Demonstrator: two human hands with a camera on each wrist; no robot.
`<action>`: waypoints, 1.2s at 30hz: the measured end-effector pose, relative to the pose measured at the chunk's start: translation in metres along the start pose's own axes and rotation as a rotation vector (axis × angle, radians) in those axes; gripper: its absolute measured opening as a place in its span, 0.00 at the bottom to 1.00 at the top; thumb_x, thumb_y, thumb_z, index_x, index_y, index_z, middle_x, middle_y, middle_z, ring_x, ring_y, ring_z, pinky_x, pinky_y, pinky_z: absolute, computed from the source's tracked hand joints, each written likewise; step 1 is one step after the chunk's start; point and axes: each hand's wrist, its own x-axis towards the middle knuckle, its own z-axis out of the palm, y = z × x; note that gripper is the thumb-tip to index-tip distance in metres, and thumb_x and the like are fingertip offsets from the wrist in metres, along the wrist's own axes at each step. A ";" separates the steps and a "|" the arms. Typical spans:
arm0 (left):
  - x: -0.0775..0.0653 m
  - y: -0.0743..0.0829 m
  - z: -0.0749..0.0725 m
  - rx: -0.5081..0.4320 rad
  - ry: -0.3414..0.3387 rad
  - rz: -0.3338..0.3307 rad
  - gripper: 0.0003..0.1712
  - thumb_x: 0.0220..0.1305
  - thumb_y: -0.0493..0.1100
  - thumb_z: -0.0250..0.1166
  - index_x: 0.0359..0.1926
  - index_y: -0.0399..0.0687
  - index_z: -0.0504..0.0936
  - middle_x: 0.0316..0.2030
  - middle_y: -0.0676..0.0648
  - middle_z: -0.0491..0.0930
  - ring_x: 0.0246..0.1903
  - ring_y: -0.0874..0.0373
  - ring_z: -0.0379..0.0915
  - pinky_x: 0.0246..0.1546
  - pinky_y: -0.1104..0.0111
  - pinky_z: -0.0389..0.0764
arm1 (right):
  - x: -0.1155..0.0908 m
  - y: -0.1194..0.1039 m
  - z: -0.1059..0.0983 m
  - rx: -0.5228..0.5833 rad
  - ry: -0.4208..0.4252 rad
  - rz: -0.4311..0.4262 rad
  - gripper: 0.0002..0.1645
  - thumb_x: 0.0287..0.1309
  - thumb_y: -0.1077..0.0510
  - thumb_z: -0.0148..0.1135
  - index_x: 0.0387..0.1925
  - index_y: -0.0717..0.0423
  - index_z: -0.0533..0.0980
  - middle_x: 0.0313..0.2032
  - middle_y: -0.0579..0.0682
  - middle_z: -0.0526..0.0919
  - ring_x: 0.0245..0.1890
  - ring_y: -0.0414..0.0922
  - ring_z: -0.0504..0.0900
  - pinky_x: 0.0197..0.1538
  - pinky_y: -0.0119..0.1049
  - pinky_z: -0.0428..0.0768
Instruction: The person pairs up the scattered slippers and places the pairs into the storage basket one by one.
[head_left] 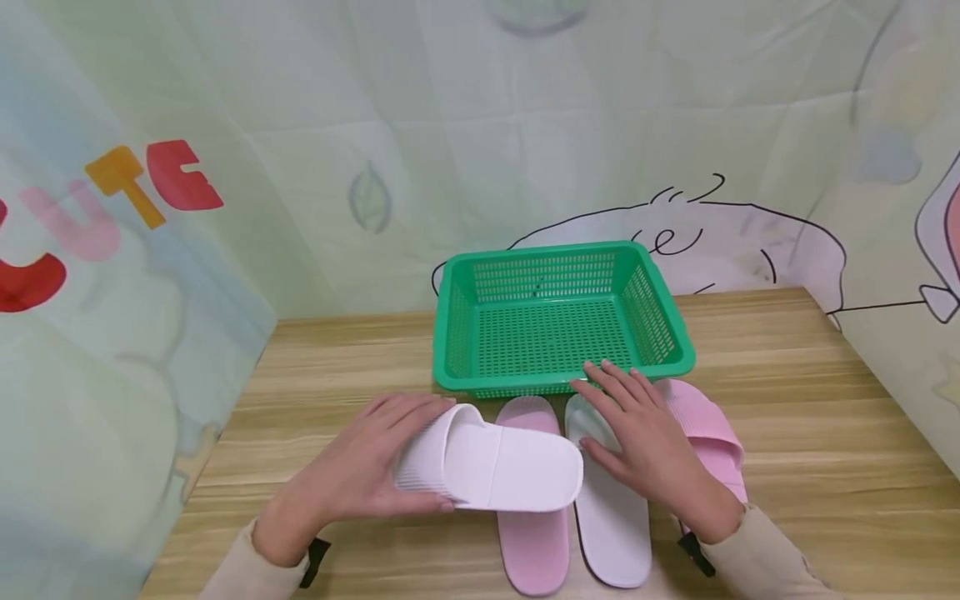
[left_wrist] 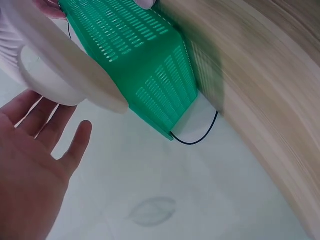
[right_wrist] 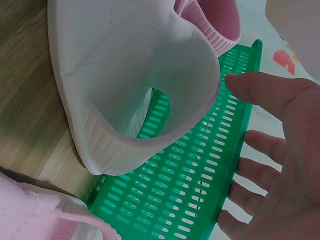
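fingers (head_left: 416,415) grip white slipper (head_left: 528,468); only head view shows basket floor (head_left: 551,337)

Beige sleeves (head_left: 251,568), black wrist straps (head_left: 316,562)

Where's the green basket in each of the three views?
Head: basket just right of centre, towards the far edge of the table.
Left wrist: upper left of centre, partly hidden by a white slipper.
Right wrist: from bottom middle towards upper right.
Shared landmark: the wooden table, visible in all three.
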 end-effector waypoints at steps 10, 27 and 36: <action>0.009 0.001 0.003 0.014 0.090 -0.028 0.57 0.49 0.76 0.78 0.74 0.53 0.74 0.66 0.53 0.77 0.63 0.54 0.74 0.62 0.51 0.76 | 0.000 0.004 0.000 -0.007 -0.001 -0.023 0.46 0.53 0.54 0.82 0.73 0.54 0.73 0.75 0.59 0.72 0.76 0.62 0.67 0.75 0.66 0.64; 0.013 0.001 0.005 -0.004 0.093 -0.029 0.58 0.50 0.75 0.77 0.74 0.49 0.74 0.66 0.50 0.76 0.63 0.54 0.74 0.61 0.53 0.80 | -0.011 0.013 -0.016 0.092 0.018 -0.129 0.32 0.58 0.62 0.77 0.64 0.56 0.78 0.56 0.53 0.81 0.54 0.49 0.82 0.54 0.50 0.85; 0.013 0.002 0.006 0.003 0.082 -0.030 0.57 0.51 0.76 0.76 0.74 0.50 0.74 0.67 0.50 0.76 0.64 0.53 0.74 0.61 0.53 0.81 | -0.021 0.021 -0.006 0.056 -0.183 -0.080 0.30 0.60 0.59 0.76 0.63 0.58 0.80 0.62 0.57 0.83 0.62 0.56 0.82 0.64 0.58 0.81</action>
